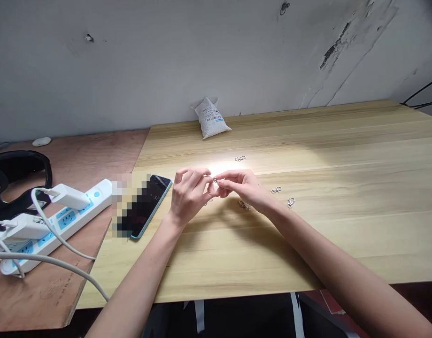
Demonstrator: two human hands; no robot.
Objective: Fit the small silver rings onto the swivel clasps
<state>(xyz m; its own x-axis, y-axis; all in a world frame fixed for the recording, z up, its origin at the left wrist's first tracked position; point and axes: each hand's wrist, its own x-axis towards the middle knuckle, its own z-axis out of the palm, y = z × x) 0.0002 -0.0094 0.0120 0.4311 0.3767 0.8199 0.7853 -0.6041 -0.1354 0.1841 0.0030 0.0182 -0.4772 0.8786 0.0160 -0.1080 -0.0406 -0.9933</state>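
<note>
Over the wooden tabletop (307, 234), my left hand (190, 195) and my right hand (243, 187) meet fingertip to fingertip. Both pinch a small silver metal clasp (215, 180), mostly covered by the fingers. Just below the right wrist lies a swivel clasp (244, 205), partly in shadow. To the right of that hand rest another clasp (276, 190) and one with a ring (290, 202). Beyond my hands is a further clasp (240, 158). Some thin metal (211, 200) shows beneath the left hand, too covered to make out fully.
A phone (149, 206), partly pixelated, lies left of my left hand. Farther left, a white power strip (96, 197) with chargers and cables sits on a brown board (78, 291), near a black headset-like object (22, 173). A white plastic packet (212, 119) stands against the wall (149, 61).
</note>
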